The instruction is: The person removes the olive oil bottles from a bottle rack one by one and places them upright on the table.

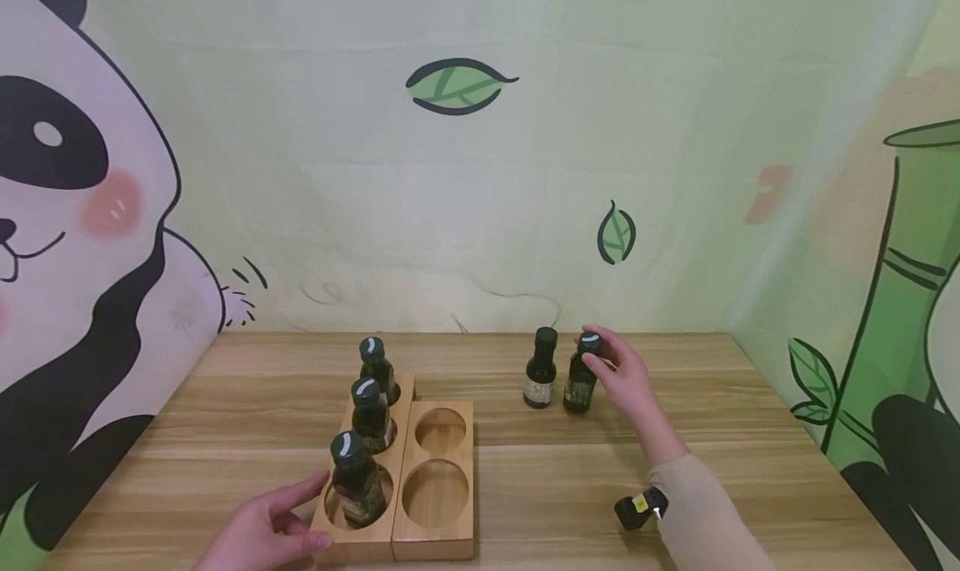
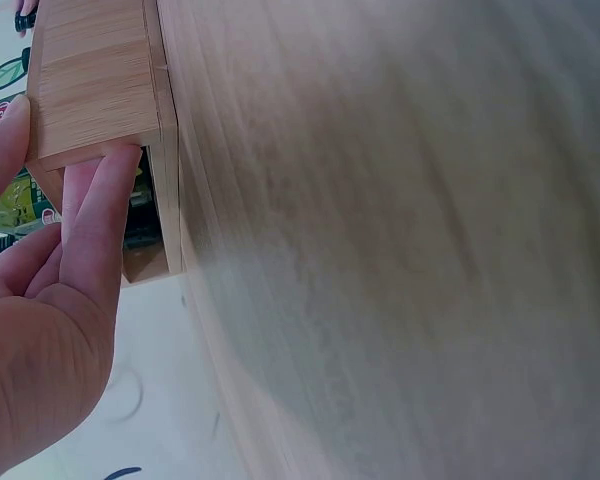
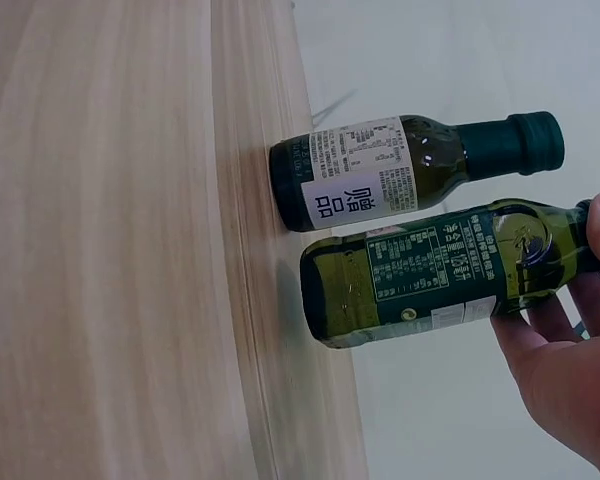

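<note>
My right hand (image 1: 628,385) pinches the neck of a small green olive oil bottle (image 3: 410,272) near the back right of the table. Whether its base touches the table, I cannot tell. Just left of it stands a second dark green bottle (image 1: 539,385) with a pale label. At the front left, my left hand (image 1: 258,525) grips the near end of a wooden rack (image 1: 356,546), thumb and fingers apart on its edges. Three capped bottles stand in the rack's left row: a front one (image 1: 357,489), a middle one (image 1: 371,425) and a back one (image 1: 378,376).
A wooden block (image 1: 433,546) with two round hollows sits against the rack's right side. Wood-grain tabletop (image 1: 540,488) lies between it and the right arm. A black wrist device (image 1: 640,508) is on the right sleeve. A printed cloth backdrop (image 1: 337,179) rises behind the table.
</note>
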`<move>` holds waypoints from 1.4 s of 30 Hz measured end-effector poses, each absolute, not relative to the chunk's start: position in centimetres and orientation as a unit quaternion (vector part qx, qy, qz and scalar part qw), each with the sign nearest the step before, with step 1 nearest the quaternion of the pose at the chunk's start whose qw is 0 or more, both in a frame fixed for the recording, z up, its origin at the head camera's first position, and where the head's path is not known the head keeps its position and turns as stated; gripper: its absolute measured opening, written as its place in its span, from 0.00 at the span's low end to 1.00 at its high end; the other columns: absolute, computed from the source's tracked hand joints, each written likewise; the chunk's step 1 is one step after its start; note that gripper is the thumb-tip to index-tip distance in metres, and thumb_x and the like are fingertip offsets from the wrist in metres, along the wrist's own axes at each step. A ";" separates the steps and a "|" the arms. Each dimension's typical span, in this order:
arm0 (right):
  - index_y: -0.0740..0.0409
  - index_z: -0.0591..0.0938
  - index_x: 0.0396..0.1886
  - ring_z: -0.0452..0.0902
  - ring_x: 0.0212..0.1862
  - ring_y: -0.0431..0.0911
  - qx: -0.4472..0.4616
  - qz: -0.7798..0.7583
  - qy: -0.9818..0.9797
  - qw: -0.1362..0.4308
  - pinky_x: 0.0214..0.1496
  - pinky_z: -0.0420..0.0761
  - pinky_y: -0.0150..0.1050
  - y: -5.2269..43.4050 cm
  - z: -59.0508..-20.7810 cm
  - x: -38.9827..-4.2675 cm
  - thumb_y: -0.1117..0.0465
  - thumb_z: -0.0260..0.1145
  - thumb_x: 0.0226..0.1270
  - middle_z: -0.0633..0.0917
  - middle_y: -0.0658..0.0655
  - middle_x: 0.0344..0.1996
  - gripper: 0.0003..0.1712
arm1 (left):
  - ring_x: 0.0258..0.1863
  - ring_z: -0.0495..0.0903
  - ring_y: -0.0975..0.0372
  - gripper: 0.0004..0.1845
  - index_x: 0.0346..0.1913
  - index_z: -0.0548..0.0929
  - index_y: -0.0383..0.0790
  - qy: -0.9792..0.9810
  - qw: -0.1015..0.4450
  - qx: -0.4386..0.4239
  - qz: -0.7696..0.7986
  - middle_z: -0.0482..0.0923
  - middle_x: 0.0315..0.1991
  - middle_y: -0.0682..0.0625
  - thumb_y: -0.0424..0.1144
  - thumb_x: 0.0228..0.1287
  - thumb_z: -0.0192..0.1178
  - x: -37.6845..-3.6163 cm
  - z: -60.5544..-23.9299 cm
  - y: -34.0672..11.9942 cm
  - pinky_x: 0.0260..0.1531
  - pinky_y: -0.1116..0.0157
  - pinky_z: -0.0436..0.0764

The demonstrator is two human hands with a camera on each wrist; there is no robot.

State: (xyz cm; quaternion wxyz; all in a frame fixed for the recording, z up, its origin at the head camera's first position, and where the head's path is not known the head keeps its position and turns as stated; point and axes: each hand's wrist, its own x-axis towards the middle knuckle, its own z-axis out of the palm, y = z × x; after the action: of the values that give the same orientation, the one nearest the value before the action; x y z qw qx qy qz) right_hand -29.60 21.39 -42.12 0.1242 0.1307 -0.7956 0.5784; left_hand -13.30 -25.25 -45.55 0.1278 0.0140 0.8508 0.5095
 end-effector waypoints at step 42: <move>0.69 0.68 0.69 0.67 0.66 0.63 0.099 0.587 -0.799 0.087 0.68 0.63 0.53 22.2 -43.2 -30.5 0.65 0.60 0.75 0.72 0.73 0.64 0.27 | 0.32 0.81 0.54 0.49 0.71 0.67 0.30 0.838 0.140 0.015 0.528 0.77 0.56 0.37 0.48 0.49 0.78 -13.2 -45.5 -25.4 0.29 0.60 0.80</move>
State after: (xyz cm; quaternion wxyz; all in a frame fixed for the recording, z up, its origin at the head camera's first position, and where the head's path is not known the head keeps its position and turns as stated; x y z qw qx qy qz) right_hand -30.47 22.22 -43.19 0.0865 0.0991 -0.7988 0.5870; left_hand -13.24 -25.44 -45.52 0.1404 0.0148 0.8375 0.5278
